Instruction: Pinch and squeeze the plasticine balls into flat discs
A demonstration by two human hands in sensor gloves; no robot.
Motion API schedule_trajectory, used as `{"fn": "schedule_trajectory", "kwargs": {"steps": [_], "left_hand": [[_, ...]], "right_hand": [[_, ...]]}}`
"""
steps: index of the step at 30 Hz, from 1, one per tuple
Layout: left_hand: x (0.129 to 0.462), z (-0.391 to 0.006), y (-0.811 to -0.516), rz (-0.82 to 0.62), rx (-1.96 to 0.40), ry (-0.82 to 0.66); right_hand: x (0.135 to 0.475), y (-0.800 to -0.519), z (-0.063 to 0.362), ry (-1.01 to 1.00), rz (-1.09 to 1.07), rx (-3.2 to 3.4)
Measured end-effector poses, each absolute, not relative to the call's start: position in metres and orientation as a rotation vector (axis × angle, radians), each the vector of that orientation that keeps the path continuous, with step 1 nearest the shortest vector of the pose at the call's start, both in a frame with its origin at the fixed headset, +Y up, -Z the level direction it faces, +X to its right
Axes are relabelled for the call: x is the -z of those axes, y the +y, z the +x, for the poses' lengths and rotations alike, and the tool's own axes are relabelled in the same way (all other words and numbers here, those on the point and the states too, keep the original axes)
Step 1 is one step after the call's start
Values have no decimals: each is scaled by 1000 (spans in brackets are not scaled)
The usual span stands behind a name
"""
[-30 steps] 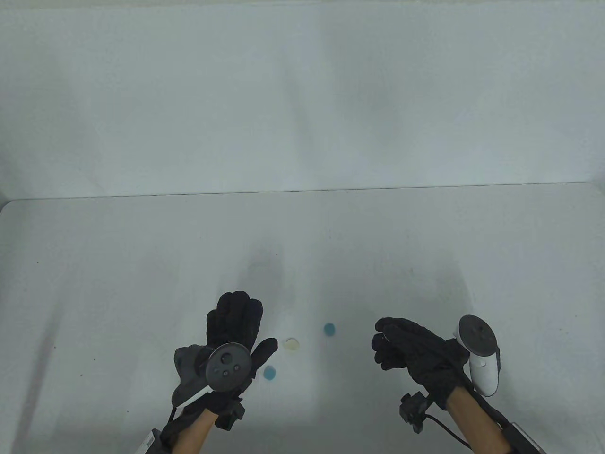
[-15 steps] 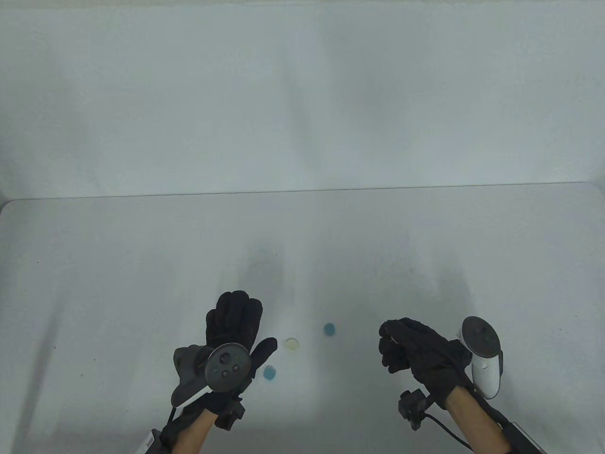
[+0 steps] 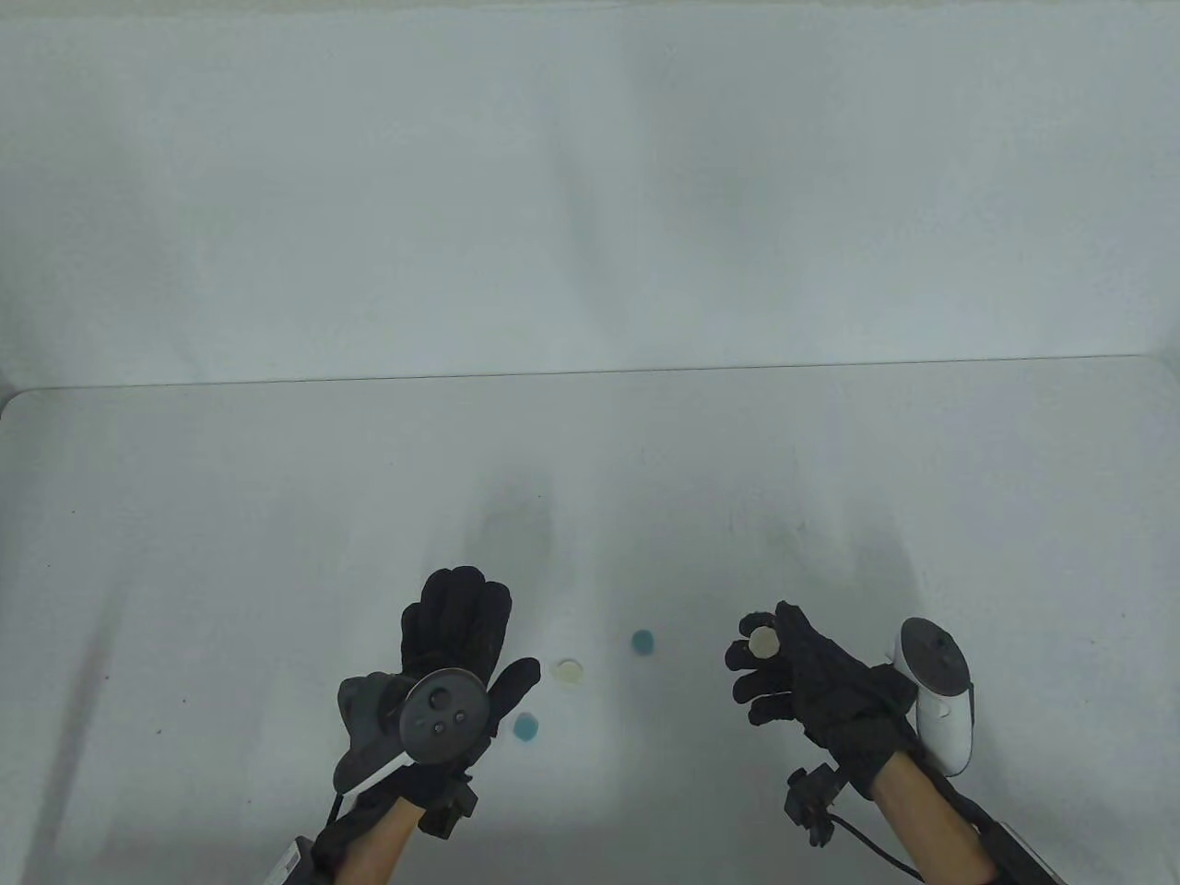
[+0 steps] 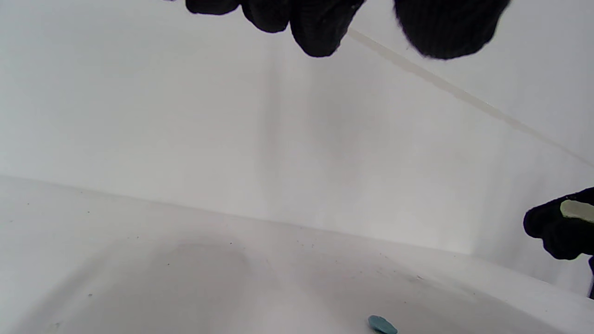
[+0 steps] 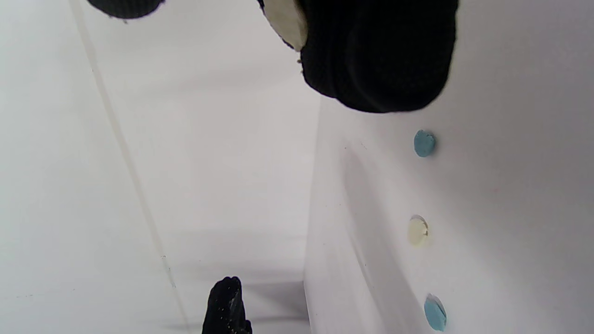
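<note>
- At the right hand's (image 3: 816, 687) fingertips: a cream disc (image 3: 762, 642), flattened, held off the table (image 3: 230, 516). Thumb lies against one side of the disc, index finger against the other; remaining fingers curl loosely beneath.
- Right wrist view: the cream disc (image 5: 287, 18) shows edge-on at the top, pressed against a gloved finger (image 5: 376, 55).
- Left of the right hand, well apart from it: a blue disc (image 3: 643, 643) lying flat on the table.
- Further left, just beside the left hand's (image 3: 456, 645) thumb: a pale yellow disc (image 3: 570, 670), flat on the table, not touching the glove.
- Below the left thumb, close to the wrist side: a second blue disc (image 3: 526, 727), flat on the table, partly screened by the hand.
- Left hand: palm down, fingers extended and together, thumb spread out to the side; grips nothing.
- Trackers: a dark one (image 3: 419, 719) on the back of the left hand, a white one (image 3: 938, 691) on the right.
</note>
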State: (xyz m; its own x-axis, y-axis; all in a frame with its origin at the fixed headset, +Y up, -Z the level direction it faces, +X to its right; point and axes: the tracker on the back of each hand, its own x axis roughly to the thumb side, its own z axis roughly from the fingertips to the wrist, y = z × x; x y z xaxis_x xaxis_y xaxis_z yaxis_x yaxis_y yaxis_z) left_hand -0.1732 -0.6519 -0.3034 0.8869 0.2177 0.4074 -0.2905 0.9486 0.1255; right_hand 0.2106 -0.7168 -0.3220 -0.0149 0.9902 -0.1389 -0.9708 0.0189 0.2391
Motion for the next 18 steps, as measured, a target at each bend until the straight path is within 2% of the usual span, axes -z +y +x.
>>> {"fn": "schedule_trajectory", "kwargs": {"steps": [18], "left_hand": [[303,-173,-652,185,-266,-402]], "right_hand": [[322,-709,212,202,23,-1684]]}}
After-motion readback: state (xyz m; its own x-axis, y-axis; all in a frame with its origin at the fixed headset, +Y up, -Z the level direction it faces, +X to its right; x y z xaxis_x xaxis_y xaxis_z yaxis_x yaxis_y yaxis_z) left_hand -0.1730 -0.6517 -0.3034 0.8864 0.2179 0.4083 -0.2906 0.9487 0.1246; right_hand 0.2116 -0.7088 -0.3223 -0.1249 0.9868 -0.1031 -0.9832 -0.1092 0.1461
